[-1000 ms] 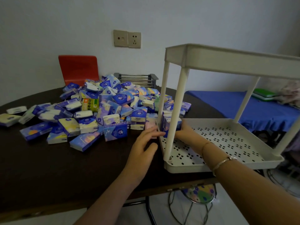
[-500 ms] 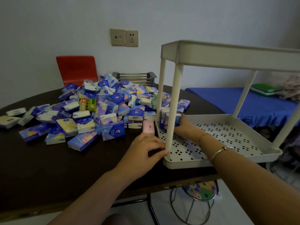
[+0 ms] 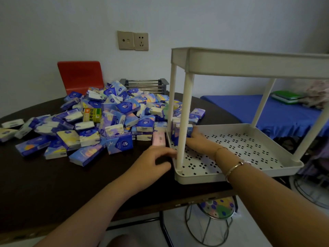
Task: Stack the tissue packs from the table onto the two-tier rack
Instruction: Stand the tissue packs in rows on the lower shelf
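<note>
Several small blue-and-white tissue packs point(image 3: 180, 131) are standing upright in the far left corner of the cream plastic two-tier rack's point(image 3: 249, 148) perforated lower shelf, the right hand point(image 3: 196, 139) curling against them, seemingly squaring them up. The left hand point(image 3: 151, 163), fingers bent around the rack's near left post, is likely steadying it. Dozens more packs are lying heaped point(image 3: 110, 118) on the dark round table point(image 3: 53, 179) to the left; the post is crowding the reach.

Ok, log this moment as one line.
right hand: holding tissue packs on rack bottom tier | left hand: steadying rack edge | pile: on table
</note>
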